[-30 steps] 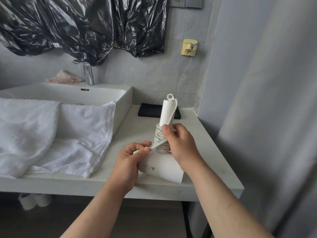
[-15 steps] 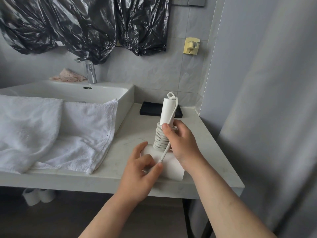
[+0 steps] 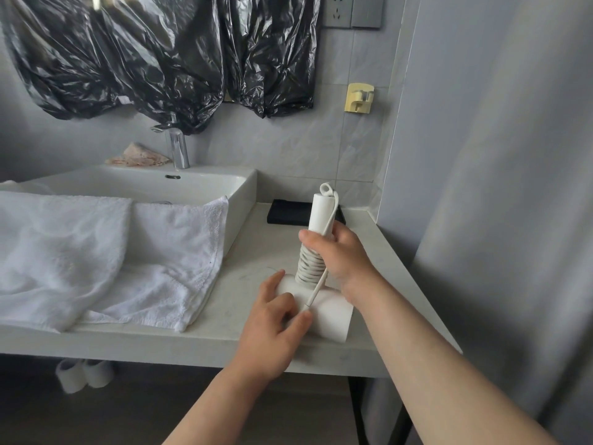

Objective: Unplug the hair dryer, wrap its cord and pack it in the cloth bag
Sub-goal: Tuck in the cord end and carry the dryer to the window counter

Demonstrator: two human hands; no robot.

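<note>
A white hair dryer (image 3: 330,311) lies with its barrel on the marble counter (image 3: 256,252) and its handle pointing up. Its white cord (image 3: 308,266) is coiled in many turns around the lower handle. A loose end of the cord runs down from the coil to my left hand. My right hand (image 3: 340,255) grips the handle over the coil, thumb on the front. My left hand (image 3: 272,322) rests on the barrel and holds the cord end, where the plug is hidden under the fingers. A black flat item (image 3: 287,211), possibly the cloth bag, lies at the back of the counter.
White towels (image 3: 96,255) drape over the sink (image 3: 199,184) rim and the counter's left part. A chrome tap (image 3: 178,149) stands behind the basin. Black plastic sheeting (image 3: 160,53) covers the wall above. A wall socket (image 3: 337,11) and a yellow hook (image 3: 359,97) sit on the tiles. A grey curtain (image 3: 497,187) hangs at right.
My left hand dropped from beside the coil to the barrel, carrying the cord end down with it. My right hand stayed on the handle. The view tilted up slightly.
</note>
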